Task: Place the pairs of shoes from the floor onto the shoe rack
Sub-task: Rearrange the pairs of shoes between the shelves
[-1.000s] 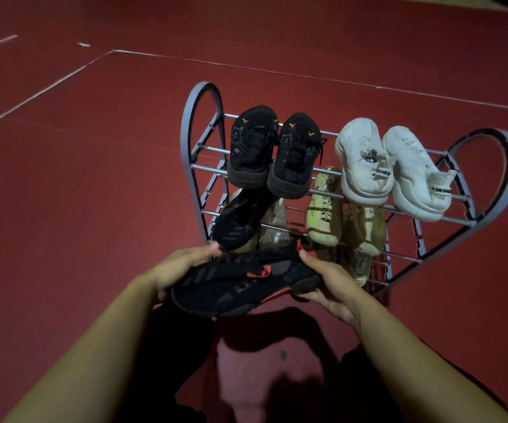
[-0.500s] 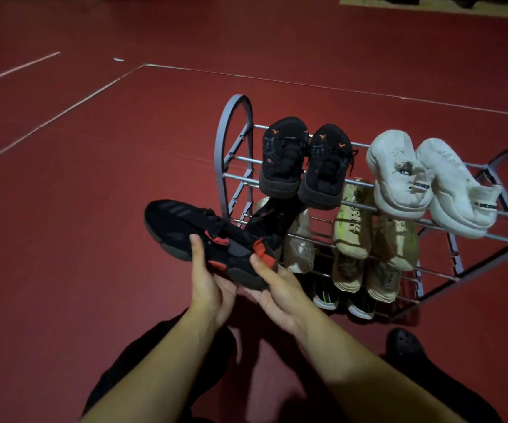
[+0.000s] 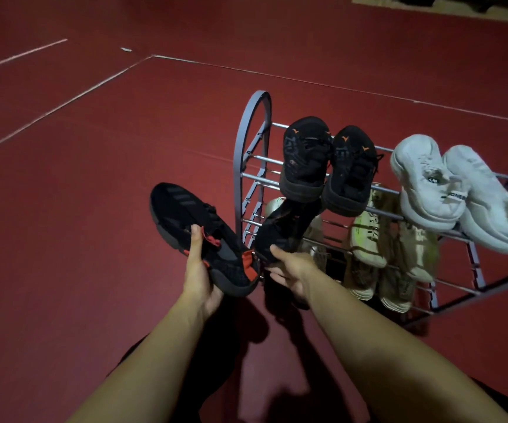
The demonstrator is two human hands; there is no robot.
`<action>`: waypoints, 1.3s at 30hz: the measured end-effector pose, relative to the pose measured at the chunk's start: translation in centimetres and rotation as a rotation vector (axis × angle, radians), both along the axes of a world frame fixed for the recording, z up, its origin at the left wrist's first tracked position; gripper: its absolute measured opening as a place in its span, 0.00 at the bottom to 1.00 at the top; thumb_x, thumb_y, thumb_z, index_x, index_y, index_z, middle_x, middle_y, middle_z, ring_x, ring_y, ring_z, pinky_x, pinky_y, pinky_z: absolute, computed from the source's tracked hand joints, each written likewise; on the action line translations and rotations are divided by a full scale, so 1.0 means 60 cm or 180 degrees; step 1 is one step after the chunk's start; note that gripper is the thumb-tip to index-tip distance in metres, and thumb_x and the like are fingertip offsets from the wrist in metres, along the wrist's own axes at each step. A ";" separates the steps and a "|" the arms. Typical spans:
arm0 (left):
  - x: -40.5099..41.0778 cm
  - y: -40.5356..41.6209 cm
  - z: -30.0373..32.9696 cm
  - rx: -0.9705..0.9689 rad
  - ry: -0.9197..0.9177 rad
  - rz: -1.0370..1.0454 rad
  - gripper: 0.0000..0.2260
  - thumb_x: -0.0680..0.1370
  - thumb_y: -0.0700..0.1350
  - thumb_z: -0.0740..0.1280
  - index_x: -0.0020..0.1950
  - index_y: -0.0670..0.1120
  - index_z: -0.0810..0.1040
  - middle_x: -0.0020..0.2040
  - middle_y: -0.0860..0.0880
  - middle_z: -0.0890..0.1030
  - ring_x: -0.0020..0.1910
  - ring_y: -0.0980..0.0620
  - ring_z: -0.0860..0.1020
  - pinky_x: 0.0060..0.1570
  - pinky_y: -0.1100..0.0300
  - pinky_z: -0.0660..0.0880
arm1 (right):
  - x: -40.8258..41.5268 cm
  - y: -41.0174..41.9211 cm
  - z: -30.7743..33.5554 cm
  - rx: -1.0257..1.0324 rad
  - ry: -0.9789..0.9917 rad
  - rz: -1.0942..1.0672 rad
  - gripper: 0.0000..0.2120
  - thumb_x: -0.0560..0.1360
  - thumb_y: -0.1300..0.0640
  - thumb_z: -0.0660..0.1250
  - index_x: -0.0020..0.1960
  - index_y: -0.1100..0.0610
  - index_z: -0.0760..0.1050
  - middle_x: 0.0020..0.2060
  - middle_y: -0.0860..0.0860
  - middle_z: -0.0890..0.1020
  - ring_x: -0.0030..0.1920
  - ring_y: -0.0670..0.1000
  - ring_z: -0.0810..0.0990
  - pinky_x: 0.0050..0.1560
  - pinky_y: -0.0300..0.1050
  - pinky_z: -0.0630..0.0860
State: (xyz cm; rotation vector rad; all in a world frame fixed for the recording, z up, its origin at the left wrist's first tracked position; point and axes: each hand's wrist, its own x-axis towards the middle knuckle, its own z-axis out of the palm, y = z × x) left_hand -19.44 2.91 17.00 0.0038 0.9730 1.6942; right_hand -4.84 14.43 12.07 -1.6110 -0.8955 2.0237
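Note:
My left hand (image 3: 199,276) grips a black sneaker with red trim (image 3: 191,227), held in the air left of the metal shoe rack (image 3: 248,166), toe pointing up and left. My right hand (image 3: 289,270) holds the heel of its black twin (image 3: 286,227), which leans on the rack's middle shelf at the left end. On the top shelf sit a black pair (image 3: 329,166) and a white pair (image 3: 457,190). Yellow-green and beige shoes (image 3: 368,236) fill the lower shelves.
Dark red floor with white lines (image 3: 63,102) spreads to the left and behind the rack. My dark-clothed legs (image 3: 216,346) are below my arms. A pale strip of floor (image 3: 429,7) shows at the top right.
The black sneaker moved from in front of the rack up and to the left, now in my left hand alone. My right hand shifted onto the other black sneaker on the rack.

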 end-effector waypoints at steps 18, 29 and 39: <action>0.010 -0.044 0.015 -0.0319 0.0436 -0.1263 0.25 0.78 0.62 0.63 0.62 0.44 0.81 0.59 0.41 0.84 0.61 0.41 0.81 0.51 0.49 0.83 | 0.276 -0.096 0.100 0.1918 -0.0627 -0.0226 0.10 0.73 0.51 0.75 0.52 0.54 0.83 0.46 0.48 0.87 0.47 0.46 0.86 0.50 0.45 0.82; 0.100 -0.030 -0.001 -0.0429 0.1618 -0.2174 0.27 0.72 0.53 0.74 0.69 0.49 0.74 0.58 0.47 0.85 0.57 0.44 0.83 0.60 0.48 0.79 | 0.265 -0.067 0.081 0.1383 -0.0716 -0.0513 0.19 0.67 0.43 0.78 0.47 0.57 0.84 0.42 0.51 0.87 0.44 0.52 0.87 0.53 0.54 0.83; 0.125 0.052 -0.014 -0.0350 0.1542 -0.2733 0.36 0.68 0.48 0.81 0.72 0.52 0.69 0.62 0.46 0.83 0.59 0.43 0.82 0.65 0.43 0.75 | 0.255 0.016 0.091 0.0709 -0.0334 -0.0811 0.22 0.63 0.51 0.83 0.49 0.63 0.82 0.42 0.58 0.87 0.40 0.57 0.87 0.42 0.49 0.84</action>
